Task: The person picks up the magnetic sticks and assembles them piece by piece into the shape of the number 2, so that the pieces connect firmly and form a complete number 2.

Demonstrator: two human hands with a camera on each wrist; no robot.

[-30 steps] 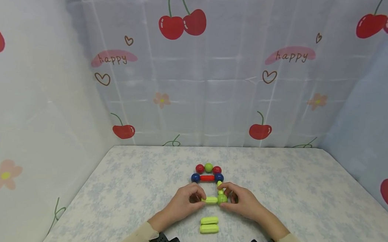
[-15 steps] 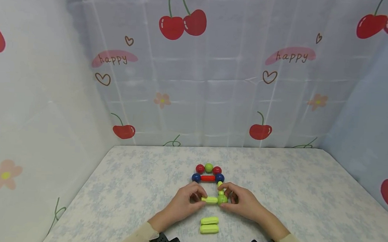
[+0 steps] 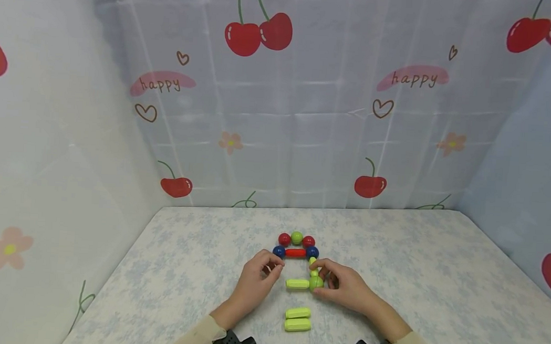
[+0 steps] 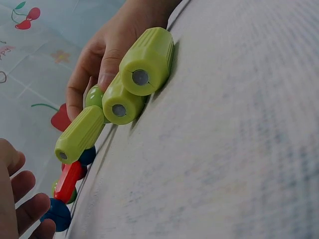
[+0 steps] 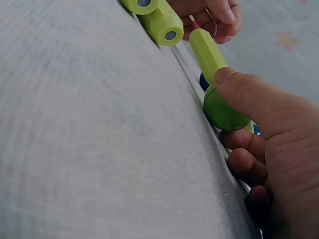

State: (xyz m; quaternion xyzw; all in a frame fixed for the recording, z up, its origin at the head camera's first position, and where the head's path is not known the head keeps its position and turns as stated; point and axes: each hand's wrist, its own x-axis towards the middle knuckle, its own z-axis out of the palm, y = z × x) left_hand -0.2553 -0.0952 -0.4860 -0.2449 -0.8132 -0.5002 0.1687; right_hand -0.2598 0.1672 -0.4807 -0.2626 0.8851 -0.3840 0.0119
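My right hand [image 3: 348,288] grips a green magnetic ball [image 3: 316,283], its thumb on the near side in the right wrist view. One yellow-green magnetic rod [image 3: 297,284] sticks out leftward from that ball. A second yellow-green rod [image 3: 313,263], partly hidden by fingers, runs from it toward the right blue ball [image 3: 312,252]. My left hand [image 3: 257,279] holds nothing, fingers loosely bent, close to the left blue ball [image 3: 278,251]. Between the blue balls lies a red rod [image 3: 295,253]. In the left wrist view the leftward rod's free magnet end [image 4: 63,156] shows.
Behind the red rod sit two red balls [image 3: 284,239] with a green ball [image 3: 296,238] between them. Two loose yellow-green rods [image 3: 297,325] lie side by side nearer to me on the pale patterned table [image 3: 184,271]. A printed curtain [image 3: 306,137] stands behind.
My left hand has let go of the leftward yellow-green rod and moved left and away from me, toward the left blue ball. The right hand keeps its place on the green ball.
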